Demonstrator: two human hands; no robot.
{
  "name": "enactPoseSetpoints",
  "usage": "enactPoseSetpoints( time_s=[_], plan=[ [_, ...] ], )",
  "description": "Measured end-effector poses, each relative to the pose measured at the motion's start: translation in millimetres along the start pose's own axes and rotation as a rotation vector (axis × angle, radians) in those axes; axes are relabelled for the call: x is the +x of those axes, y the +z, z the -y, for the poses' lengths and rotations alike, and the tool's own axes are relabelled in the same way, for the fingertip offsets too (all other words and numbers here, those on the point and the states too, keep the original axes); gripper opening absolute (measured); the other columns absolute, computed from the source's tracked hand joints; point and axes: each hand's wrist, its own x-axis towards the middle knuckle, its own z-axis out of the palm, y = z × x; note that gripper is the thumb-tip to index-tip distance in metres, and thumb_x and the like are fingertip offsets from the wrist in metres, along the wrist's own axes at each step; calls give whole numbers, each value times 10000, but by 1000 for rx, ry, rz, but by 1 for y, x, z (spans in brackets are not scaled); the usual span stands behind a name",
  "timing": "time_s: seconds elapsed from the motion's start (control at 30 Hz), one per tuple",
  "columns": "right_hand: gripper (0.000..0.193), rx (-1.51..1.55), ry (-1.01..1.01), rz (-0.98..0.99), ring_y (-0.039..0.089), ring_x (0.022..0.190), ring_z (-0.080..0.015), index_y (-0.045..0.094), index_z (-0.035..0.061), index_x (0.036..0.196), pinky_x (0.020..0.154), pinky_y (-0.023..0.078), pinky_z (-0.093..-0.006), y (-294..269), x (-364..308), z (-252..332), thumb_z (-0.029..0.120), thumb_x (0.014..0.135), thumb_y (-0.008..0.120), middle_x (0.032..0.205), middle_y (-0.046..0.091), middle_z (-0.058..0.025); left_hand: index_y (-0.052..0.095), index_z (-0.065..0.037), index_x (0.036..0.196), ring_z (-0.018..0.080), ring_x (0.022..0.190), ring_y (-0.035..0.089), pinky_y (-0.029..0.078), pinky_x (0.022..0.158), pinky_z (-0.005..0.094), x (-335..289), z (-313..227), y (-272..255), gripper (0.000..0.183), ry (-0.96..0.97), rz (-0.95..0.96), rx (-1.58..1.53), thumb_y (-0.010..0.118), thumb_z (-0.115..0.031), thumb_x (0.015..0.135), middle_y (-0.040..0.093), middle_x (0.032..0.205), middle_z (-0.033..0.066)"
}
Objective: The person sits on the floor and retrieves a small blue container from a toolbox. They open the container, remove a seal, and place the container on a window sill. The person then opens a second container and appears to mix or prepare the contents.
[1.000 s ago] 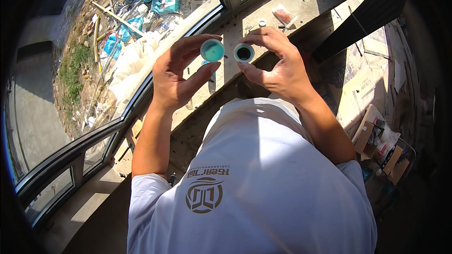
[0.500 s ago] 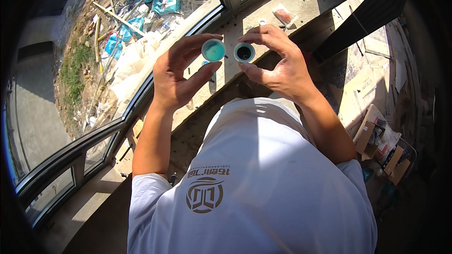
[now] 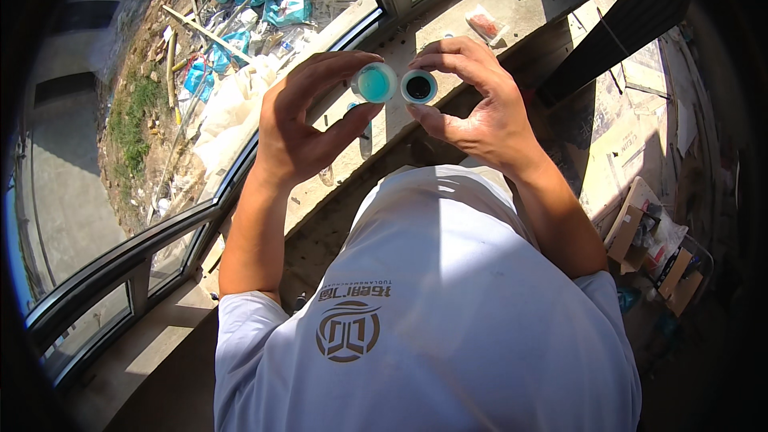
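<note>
My left hand (image 3: 308, 124) is closed, its thumb and fingers round the side of a small round whitish cup (image 3: 387, 96) with bright teal liquid inside. Just right of it, my right hand (image 3: 490, 108) pinches a second small container (image 3: 432, 90) with a pale rim and a black interior; whether that is dark liquid or a deep opening, I cannot tell. Both are held up side by side above the ledge, mouths facing me, with a narrow gap between them. My left cup leans slightly to the right.
Under my hands runs a sunlit ledge (image 3: 520, 0) with a red-and-clear packet (image 3: 485, 25) and a slim blue-topped object (image 3: 366, 138). A dark window frame (image 3: 240, 166) borders it on the left, with rubble outside. An open cardboard box (image 3: 632, 236) lies at right.
The left cup has shifted a little right and tilted, and its teal liquid has gathered differently inside. My right hand and its container have moved only slightly.
</note>
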Motion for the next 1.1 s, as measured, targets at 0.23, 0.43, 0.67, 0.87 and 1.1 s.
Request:
enactPoseSetpoints(
  time_s=[0.23, 0.43, 0.67, 0.87, 1.1],
  plan=[
    [385, 9, 2, -18, 651, 1149, -247, 738, 33, 1121, 1058, 470, -374, 1, -2, 3, 94, 765, 870, 1153, 698, -83, 715, -29, 1249, 303, 1043, 749, 589, 888, 376, 9, -2, -1, 491, 15, 28, 83, 869, -25, 782, 753, 1157, 147],
    [387, -36, -12, -23, 646, 1153, -255, 738, 31, 1121, 1053, 475, -381, -1, -3, 5, 95, 763, 870, 1159, 697, -82, 725, -43, 1239, 293, 1045, 747, 588, 893, 375, 15, -9, -1, 479, 56, 64, 138, 863, -13, 782, 739, 1171, 139],
    [379, -87, -19, -9, 628, 1168, -272, 737, 31, 1118, 1061, 462, -390, 1, -2, 5, 100, 766, 857, 1157, 692, -85, 729, -72, 1250, 304, 1027, 730, 589, 862, 386, 20, -15, -3, 464, 97, 142, 247, 856, -29, 806, 710, 1166, 130],
    [381, -76, -10, 3, 622, 1177, -279, 732, 29, 1126, 1060, 458, -394, 4, -3, 4, 109, 773, 853, 1167, 695, -87, 723, -79, 1263, 314, 1016, 718, 587, 844, 397, 18, -14, -3, 466, 95, 174, 270, 849, -38, 816, 695, 1174, 137],
    [391, -50, 27, -3, 620, 1194, -286, 739, 31, 1128, 1063, 458, -396, 5, -5, 4, 124, 769, 861, 1177, 702, -94, 704, -47, 1271, 328, 1070, 740, 592, 899, 388, 12, -7, 0, 478, 26, 127, 178, 841, -26, 815, 735, 1189, 149]
  ],
)
